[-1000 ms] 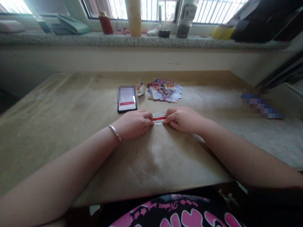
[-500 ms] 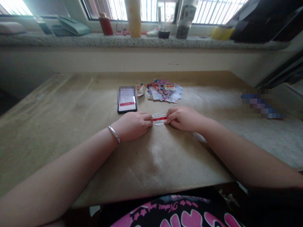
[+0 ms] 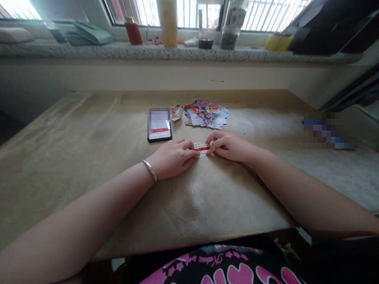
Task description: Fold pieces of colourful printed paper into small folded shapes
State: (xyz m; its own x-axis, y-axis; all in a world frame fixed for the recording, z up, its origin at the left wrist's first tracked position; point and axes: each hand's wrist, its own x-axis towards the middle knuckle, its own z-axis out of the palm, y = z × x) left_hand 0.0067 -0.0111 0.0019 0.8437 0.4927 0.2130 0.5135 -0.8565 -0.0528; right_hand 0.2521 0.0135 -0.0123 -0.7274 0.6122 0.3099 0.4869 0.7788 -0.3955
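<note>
A small piece of folded white printed paper [image 3: 202, 149] with a red stripe across it lies low on the table between my two hands. My left hand [image 3: 174, 158], with a silver bangle on its wrist, has its fingertips closed on the paper's left edge. From the other side, my right hand [image 3: 229, 146] holds the right edge between thumb and bent fingers. Both hands cover the ends of the paper, so its full outline is hidden.
Beyond my left hand lies a phone [image 3: 160, 125] with its screen lit. A crumpled bit of printed paper [image 3: 177, 113] sits beside a pile of colourful printed leaflets [image 3: 207, 114]. A blurred blue strip [image 3: 325, 134] is at the right. Bottles and jars line the granite windowsill [image 3: 183, 53].
My left hand has slid a little to the right, covering more of the paper's left end. The fingers of my right hand have shifted and parted slightly at the paper's edge.
</note>
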